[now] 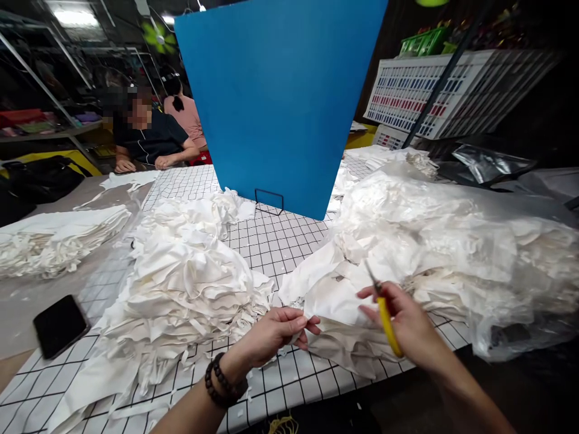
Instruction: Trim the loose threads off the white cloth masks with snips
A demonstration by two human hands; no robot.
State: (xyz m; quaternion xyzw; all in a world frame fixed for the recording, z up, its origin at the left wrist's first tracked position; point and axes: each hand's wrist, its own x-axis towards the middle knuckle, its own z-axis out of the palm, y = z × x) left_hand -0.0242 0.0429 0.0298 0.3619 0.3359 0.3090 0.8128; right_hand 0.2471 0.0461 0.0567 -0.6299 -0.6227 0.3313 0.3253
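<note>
My left hand [284, 328], with dark beads around the wrist, pinches the edge of a white fabric piece [337, 298] near the table's front. My right hand [402, 322] holds small yellow-handled scissors [388, 325], their dark blades pointing up and away above the fabric. The scissors are apart from the left fingers. To the left of my left hand rises a heap of white fabric pieces [181, 271] with loose straps and strips trailing from it. Part of the fabric piece lies behind my fingers.
A blue board [280, 102] stands upright on the grid-patterned tablecloth [262, 244]. At right, clear plastic [511, 271] covers more white fabric. A phone [61, 325] and a white fabric stack [58, 238] lie at left. Two people [147, 141] sit beyond. White crates [420, 93] are stacked behind.
</note>
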